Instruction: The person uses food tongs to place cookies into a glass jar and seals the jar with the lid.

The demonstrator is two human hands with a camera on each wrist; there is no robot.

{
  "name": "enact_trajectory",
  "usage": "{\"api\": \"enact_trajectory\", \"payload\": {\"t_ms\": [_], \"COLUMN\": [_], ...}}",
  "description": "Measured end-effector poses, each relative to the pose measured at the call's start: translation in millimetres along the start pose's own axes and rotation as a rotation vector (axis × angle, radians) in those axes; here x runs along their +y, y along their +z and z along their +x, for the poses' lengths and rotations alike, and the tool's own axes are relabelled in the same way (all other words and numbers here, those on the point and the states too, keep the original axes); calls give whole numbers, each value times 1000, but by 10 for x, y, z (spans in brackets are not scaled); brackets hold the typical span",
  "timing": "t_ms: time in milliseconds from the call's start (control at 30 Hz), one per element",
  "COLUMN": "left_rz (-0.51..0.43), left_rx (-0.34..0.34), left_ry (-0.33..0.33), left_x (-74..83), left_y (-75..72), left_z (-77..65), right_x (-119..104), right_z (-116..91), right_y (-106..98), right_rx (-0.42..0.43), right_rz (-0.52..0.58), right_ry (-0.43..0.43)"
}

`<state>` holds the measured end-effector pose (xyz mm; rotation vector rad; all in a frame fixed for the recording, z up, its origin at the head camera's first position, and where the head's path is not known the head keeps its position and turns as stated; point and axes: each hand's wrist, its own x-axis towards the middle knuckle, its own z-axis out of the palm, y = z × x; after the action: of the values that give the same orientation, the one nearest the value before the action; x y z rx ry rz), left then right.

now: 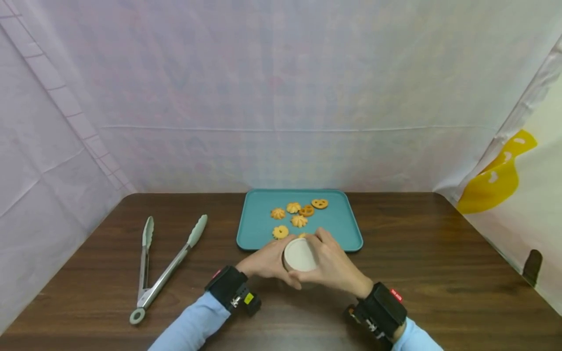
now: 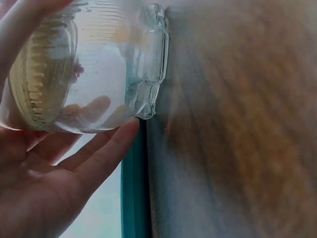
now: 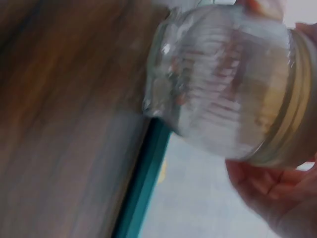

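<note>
Both hands are around a clear glass jar in front of the teal tray. From above, the head view shows mostly its pale round lid. My left hand holds the jar from the left, with fingers along the glass in the left wrist view. My right hand grips the lid end from the right, thumb across its near edge. Through the glass no contents stand out clearly. The jar looks upright, its base at or close to the tabletop.
Several cookies and small pretzels lie on the tray, behind the hands. Metal tongs with pale tips lie spread on the left of the dark wooden table. White cloth hangs behind the table.
</note>
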<state>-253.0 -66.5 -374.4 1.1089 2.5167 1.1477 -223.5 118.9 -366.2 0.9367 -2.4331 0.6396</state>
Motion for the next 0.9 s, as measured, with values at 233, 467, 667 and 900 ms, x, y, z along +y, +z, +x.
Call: {"api": "enact_trajectory", "payload": {"t_ms": [233, 467, 667, 900], "left_rz": [-16, -15, -75, -70], "left_rx": [-28, -32, -48, -80], "left_ry": [8, -8, -11, 43], "left_x": [-13, -7, 3, 8], "left_y": [0, 23, 24, 11], "left_z": [4, 5, 1, -1], "right_x": [122, 82, -163, -363], "right_z": [2, 12, -18, -54], "right_y": [-20, -78, -61, 2], "right_rx": [-102, -184, -132, -1], "right_rz": [178, 186, -70, -237], "right_ry": [-28, -3, 76, 173]}}
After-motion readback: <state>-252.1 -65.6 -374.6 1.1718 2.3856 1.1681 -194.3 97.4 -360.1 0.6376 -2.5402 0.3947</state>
